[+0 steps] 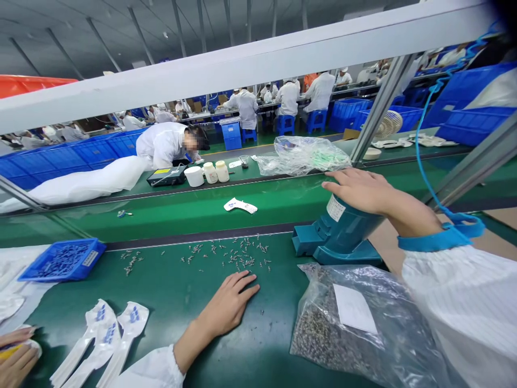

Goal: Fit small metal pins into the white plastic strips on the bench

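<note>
My left hand [230,303] lies palm down on the green table, open, its fingers stretched out just short of scattered small screws [242,253]. With its fingers extended, my right hand [361,189] rests on top of a teal machine [349,229]; its palm is hidden. A blue strap [438,237] with a cord circles my right wrist. Below the machine lies a clear bag of small metal screws [327,334] with a white paper label [354,308]. White curved plastic parts [109,337] with blue print lie left of my left forearm.
A blue tray [62,261] of small blue parts stands at left. Another person's hands [18,358] hold something yellow and white at lower left. One white part [240,205] lies on the green belt [181,211]. A slanted metal post [382,110] rises behind my right hand.
</note>
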Demonstrator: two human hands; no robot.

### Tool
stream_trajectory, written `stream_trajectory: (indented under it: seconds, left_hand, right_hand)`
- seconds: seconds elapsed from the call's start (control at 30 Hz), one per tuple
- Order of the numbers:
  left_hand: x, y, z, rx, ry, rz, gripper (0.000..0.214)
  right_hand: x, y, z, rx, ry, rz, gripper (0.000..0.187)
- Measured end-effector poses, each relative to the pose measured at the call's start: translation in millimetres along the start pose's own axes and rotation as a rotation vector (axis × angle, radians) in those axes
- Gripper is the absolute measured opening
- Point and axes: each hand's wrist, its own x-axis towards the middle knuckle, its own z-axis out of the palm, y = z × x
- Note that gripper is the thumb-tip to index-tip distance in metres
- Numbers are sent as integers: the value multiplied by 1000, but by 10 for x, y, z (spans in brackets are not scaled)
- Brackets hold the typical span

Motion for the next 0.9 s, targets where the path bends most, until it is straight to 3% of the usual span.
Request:
stream_trajectory:
  seconds: [0.27,0.37,0.47,0.7,0.9]
  left_hand:
    - [88,274,97,-46,21,-1,23]
    - [116,261,116,-45,22,-52,21]
    - [41,104,56,-49,61,-158,22]
    - [-300,-494,-81,-40,248,-530,19]
    - [-230,-698,-143,4,280,-566,17]
  right_hand:
    - [31,43,48,-9,11,-1,72]
    - [17,32,36,-10,18,-16,71]
    - [14,28,28,-4,23,-16,70]
    - [12,24,12,19,-4,-18,73]
    - [-4,13,-7,25,-11,-8,73]
